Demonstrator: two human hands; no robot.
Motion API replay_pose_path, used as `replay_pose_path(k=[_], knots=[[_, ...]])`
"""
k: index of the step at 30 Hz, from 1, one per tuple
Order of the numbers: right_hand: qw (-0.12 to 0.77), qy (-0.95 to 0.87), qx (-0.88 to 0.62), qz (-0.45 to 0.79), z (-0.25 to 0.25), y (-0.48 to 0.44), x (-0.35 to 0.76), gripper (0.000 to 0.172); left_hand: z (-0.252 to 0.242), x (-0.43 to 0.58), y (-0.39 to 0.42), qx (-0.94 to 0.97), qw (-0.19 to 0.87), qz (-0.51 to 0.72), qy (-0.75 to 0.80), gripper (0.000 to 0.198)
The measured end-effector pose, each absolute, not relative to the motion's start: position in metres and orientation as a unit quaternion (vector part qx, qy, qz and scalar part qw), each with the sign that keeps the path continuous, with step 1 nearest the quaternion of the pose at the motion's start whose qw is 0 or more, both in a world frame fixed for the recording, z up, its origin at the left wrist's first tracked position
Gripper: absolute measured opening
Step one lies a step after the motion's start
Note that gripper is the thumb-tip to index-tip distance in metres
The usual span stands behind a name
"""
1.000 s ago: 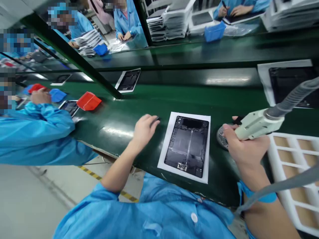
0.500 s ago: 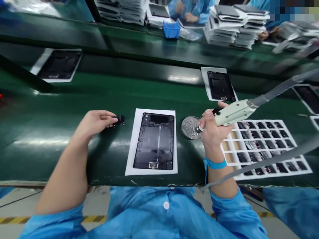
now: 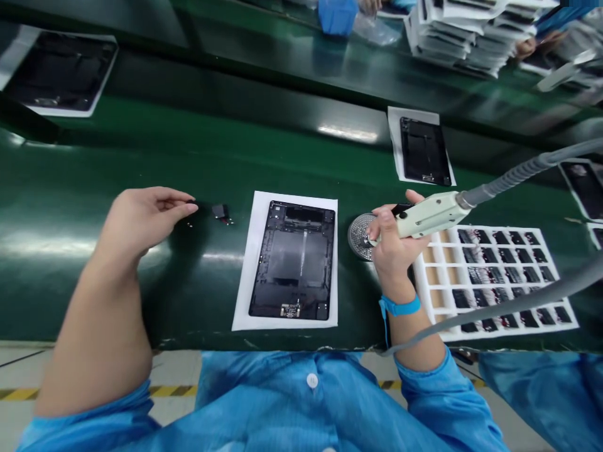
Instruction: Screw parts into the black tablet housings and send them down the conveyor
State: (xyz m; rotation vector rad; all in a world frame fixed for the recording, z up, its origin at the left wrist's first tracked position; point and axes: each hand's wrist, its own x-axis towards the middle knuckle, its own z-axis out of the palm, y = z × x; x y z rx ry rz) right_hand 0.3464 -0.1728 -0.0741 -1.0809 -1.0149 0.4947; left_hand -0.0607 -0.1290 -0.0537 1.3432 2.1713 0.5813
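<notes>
The left hand (image 3: 141, 210) sits low over the green surface (image 3: 94, 157), left of centre, with its fingers (image 3: 176, 199) stretched out and loosely together, pinching nothing. Just beyond the fingertips, not touching them, lies a small black part (image 3: 219, 211).

Right of centre, the fingers (image 3: 384, 235) of the right hand (image 3: 393, 251) curl around a pale green tool (image 3: 428, 215), with one fingertip raised above its top. The tool's tip is hidden behind the hand. A gray hose (image 3: 513, 172) runs from the tool's rear toward the right edge. The hand is in front of a round mesh disc (image 3: 358, 235) lying on the surface. A blue band (image 3: 399, 306) circles the right wrist.

Between the hands, a dark tablet back (image 3: 292, 257) lies flat on a white sheet (image 3: 245, 270). Right of the disc is a white tray (image 3: 471, 227), with dark strips in many of its compartments. Another tablet back (image 3: 424, 150) lies on paper beyond the right hand. Stacked tablets (image 3: 461, 37) and a blue bin (image 3: 336, 16) stand on a farther surface at the top of the frame, and a co-worker's hand (image 3: 530, 45) shows at upper right.
</notes>
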Motion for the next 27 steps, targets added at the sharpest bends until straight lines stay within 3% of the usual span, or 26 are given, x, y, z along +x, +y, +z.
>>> replay_pose_path(k=[10,23,27], knots=[[0.705,-0.457,-0.486,0.239,-0.079,-0.171,0.347,0.051,-0.069,-0.081,-0.12,0.562,0.177,0.125,0.798,0.028],[0.701,-0.459,-0.489,0.242,-0.076,-0.173,0.344,0.048,-0.063,-0.088,-0.12,0.547,0.236,0.061,0.801,0.02],[0.708,-0.461,-0.479,0.238,-0.078,-0.172,0.344,0.05,-0.063,-0.089,-0.123,0.538,0.241,0.11,0.8,0.019]])
